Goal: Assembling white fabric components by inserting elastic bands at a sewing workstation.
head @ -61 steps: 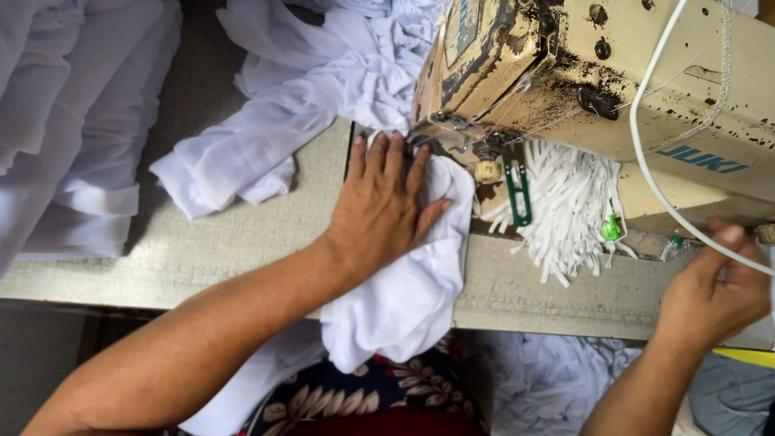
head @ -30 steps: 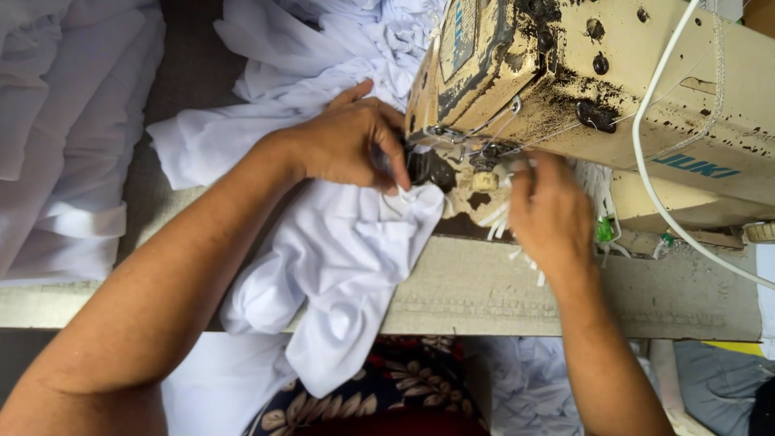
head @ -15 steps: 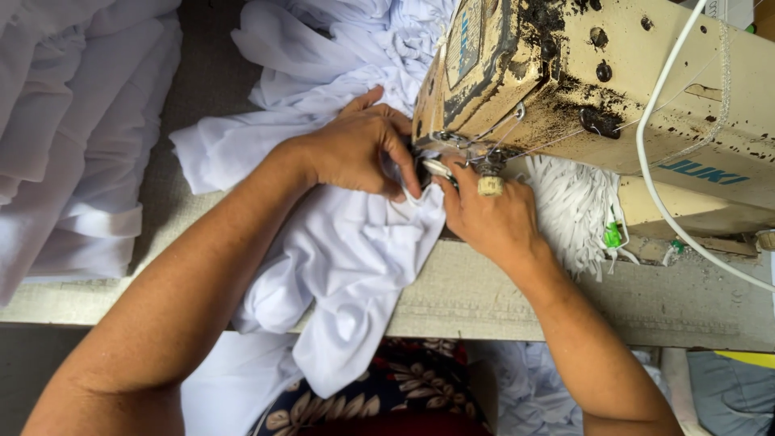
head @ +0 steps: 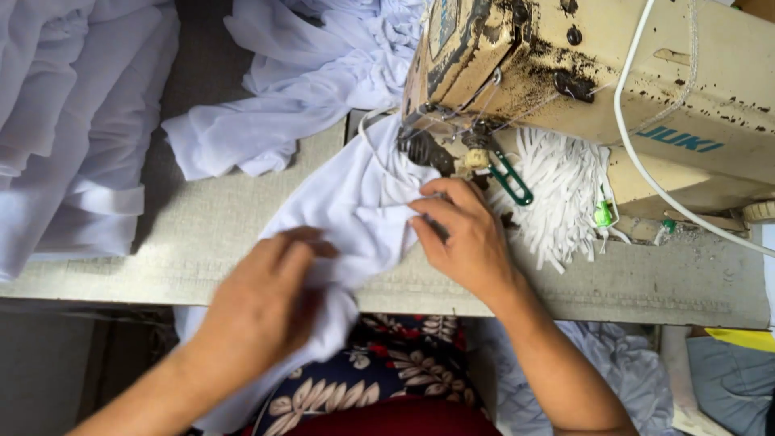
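- White garment piece [head: 355,210] lies on the sewing table [head: 218,234] in the middle of the scene, its far end tucked under the head of the machine and its near end spilling over the table's near edge toward the lap.
- Sewing machine [head: 646,89], cream-coloured and badly stained with dark grime, fills the far right; a white cable [head: 646,182] loops across its front.
- Heaped white fabric [head: 73,121] takes up the far left, and a second crumpled pile [head: 307,73] lies at the far middle, just left of the machine.
- Floral skirt [head: 387,363], dark with red and cream flowers, shows below the near table edge.
- Bundle of white strips [head: 557,186] hangs under the machine arm, right of the needle area.
- Left hand [head: 270,299], blurred, is closed around a bunch of the garment at the near table edge.
- Right hand [head: 464,234] rests mostly flat on the garment just near the presser foot, fingers slightly curled and pressing the cloth down, gripping nothing that can be seen.
- Green clip [head: 510,182] dangles beside the needle area, just beyond the right fingertips.
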